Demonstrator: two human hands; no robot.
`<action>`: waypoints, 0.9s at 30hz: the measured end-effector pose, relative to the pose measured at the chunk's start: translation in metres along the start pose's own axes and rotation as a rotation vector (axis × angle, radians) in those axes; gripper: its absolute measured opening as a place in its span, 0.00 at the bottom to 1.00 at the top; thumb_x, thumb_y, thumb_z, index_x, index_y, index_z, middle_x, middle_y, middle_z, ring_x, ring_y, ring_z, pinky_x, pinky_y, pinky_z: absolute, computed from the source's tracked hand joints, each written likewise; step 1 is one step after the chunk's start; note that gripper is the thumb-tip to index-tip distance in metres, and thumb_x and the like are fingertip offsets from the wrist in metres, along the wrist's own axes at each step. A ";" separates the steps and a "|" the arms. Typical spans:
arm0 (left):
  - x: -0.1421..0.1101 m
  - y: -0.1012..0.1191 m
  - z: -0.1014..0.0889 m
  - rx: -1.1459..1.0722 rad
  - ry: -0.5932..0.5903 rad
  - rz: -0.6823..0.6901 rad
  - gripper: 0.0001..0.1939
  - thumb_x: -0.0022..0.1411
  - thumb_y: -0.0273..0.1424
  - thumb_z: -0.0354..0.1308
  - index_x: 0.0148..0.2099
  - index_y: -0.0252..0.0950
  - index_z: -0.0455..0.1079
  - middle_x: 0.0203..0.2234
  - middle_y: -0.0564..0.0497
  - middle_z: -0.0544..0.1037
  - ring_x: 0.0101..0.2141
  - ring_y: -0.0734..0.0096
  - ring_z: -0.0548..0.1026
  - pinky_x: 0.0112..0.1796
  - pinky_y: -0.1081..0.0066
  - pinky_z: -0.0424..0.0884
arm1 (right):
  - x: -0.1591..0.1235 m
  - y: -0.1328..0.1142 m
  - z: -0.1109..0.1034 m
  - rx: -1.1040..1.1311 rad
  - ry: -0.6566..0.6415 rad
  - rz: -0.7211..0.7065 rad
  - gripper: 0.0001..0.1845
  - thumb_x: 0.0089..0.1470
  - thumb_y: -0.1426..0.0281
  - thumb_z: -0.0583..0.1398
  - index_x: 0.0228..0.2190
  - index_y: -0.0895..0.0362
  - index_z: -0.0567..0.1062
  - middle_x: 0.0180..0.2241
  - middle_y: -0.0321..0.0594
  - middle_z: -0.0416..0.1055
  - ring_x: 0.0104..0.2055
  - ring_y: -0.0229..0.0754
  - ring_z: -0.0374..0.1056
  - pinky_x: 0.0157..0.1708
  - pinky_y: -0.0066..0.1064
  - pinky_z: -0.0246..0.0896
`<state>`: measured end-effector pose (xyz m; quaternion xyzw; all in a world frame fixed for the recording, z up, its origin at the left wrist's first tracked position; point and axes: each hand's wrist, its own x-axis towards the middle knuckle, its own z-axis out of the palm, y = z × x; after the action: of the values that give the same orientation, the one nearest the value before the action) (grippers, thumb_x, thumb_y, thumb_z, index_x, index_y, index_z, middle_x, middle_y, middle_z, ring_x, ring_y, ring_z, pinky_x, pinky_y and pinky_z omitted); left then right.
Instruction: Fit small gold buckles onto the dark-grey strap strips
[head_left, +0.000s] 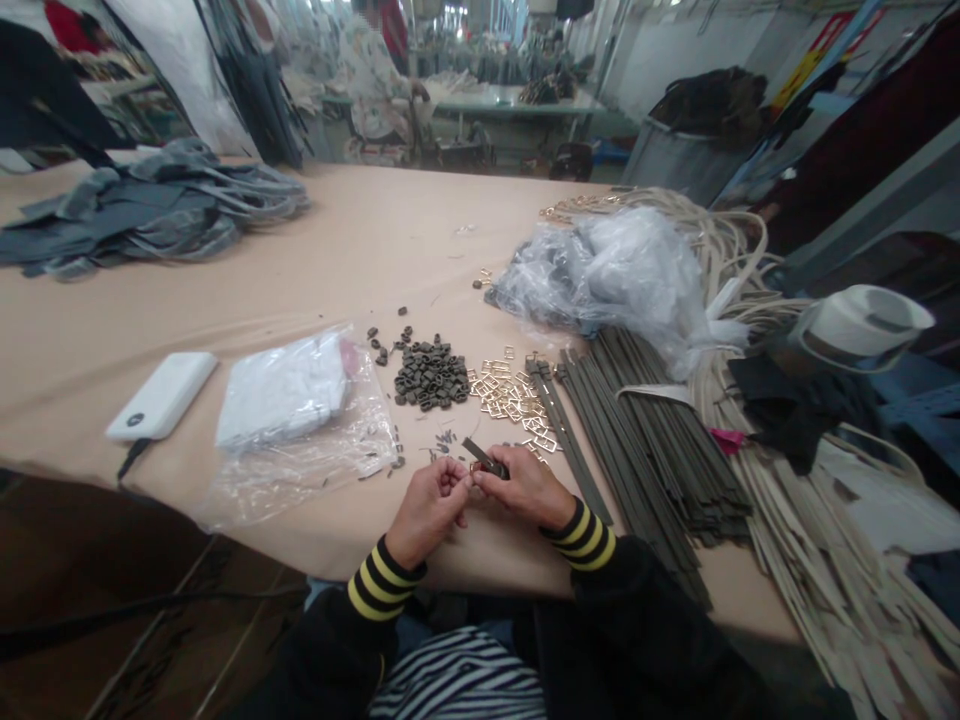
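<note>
"Where is the piece, in the head view?"

"A short olive strap (487, 459) lies pinched in the right hand (525, 487), its long axis slanting toward the far left. A small gold buckle (475, 467) sits at its near end."

"And the hands?"

"Both narrow. The left hand (429, 510), just beside the right, closes on the buckle."

"Around them?"

"On a tan-covered table (360, 235), a heap of matte dark loops (430, 375) lies far left, gold rectangular buckles (506, 400) ahead, and stacked olive straps (645, 460) right."

Olive strap (486, 458) matt, smooth (material hard to tell); gold buckles (510, 405) glossy metal; bag (300, 490) crinkled clear plastic.
</note>
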<state>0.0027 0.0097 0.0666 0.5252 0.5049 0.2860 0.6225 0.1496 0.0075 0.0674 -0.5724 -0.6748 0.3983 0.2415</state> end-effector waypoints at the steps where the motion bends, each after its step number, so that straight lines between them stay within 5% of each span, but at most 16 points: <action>1: 0.000 0.001 0.000 0.009 0.000 0.002 0.09 0.47 0.33 0.54 0.24 0.34 0.58 0.12 0.61 0.65 0.10 0.83 0.63 0.13 0.81 0.58 | 0.000 0.001 0.000 -0.003 -0.003 -0.002 0.08 0.46 0.71 0.55 0.18 0.60 0.66 0.16 0.31 0.60 0.20 0.32 0.55 0.21 0.23 0.47; 13: 0.001 0.001 0.007 0.019 -0.044 -0.016 0.08 0.48 0.33 0.52 0.26 0.36 0.56 0.12 0.63 0.62 0.10 0.82 0.61 0.12 0.80 0.59 | 0.001 0.003 0.006 -0.059 0.068 -0.009 0.10 0.45 0.73 0.53 0.16 0.58 0.59 0.15 0.30 0.54 0.20 0.31 0.52 0.21 0.23 0.43; 27: 0.003 -0.005 0.002 0.029 0.039 -0.019 0.09 0.49 0.33 0.53 0.26 0.36 0.55 0.10 0.63 0.62 0.08 0.84 0.60 0.11 0.83 0.53 | -0.001 -0.001 -0.001 0.043 -0.080 -0.020 0.10 0.48 0.72 0.53 0.18 0.59 0.65 0.15 0.31 0.61 0.19 0.31 0.57 0.22 0.23 0.49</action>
<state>0.0045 0.0102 0.0604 0.5238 0.5261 0.2829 0.6073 0.1504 0.0071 0.0691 -0.5439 -0.6807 0.4332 0.2305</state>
